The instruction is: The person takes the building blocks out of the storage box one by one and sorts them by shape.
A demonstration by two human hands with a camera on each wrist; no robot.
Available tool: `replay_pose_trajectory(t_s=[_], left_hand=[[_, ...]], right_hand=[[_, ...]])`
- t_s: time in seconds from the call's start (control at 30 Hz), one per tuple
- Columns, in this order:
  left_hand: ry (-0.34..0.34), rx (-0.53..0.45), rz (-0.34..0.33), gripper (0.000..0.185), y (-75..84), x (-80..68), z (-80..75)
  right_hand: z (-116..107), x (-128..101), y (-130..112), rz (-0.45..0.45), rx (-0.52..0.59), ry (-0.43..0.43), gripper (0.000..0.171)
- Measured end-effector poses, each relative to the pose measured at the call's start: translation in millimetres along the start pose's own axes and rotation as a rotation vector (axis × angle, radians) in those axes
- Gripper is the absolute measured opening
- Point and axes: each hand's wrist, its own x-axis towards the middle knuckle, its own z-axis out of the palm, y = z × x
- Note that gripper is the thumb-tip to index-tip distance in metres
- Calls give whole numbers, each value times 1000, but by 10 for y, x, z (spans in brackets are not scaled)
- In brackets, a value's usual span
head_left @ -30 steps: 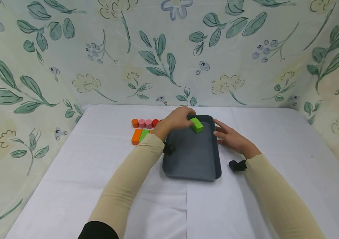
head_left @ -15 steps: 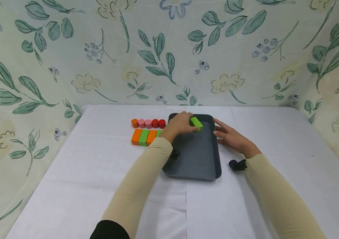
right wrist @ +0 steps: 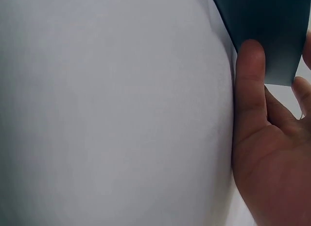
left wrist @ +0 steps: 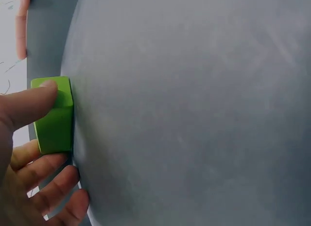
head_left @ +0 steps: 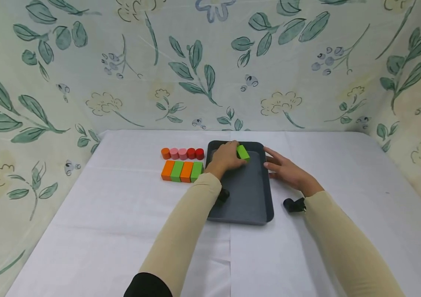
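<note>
My left hand (head_left: pixel 228 158) pinches a green rectangular block (head_left: pixel 243 152) over the far end of a dark grey tray (head_left: pixel 245 206). In the left wrist view the thumb and fingers curl round the green block (left wrist: pixel 54 118) just above the tray floor (left wrist: pixel 194 114). My right hand (head_left: pixel 283 170) lies with straight fingers against the tray's right outer wall. The right wrist view shows its thumb (right wrist: pixel 250 85) pressed along the tray's wall (right wrist: pixel 272 31).
Left of the tray, a row of orange, pink and red cylinders (head_left: pixel 182 153) stands behind a row of orange and green blocks (head_left: pixel 182 171). White cloth (head_left: pixel 121 231) covers the table. Floral fabric walls (head_left: pixel 210 62) close in the back and sides.
My left hand has carried the green block a little toward the tray's far left corner. Its arm has shifted right, uncovering more of the block rows. The right hand stays in place.
</note>
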Motion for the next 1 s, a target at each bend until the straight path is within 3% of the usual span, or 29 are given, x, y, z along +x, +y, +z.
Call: replay_pose_trajectory(t_s=[0.77,1.0], left_hand=[[-25,-71,5,65,-47,15,29],[-31,-128,33,64,-76,12,21]], right_hand=[[-9,-8,-13,6,4,-3,71],[-1,0,-5,10,7,2,71]])
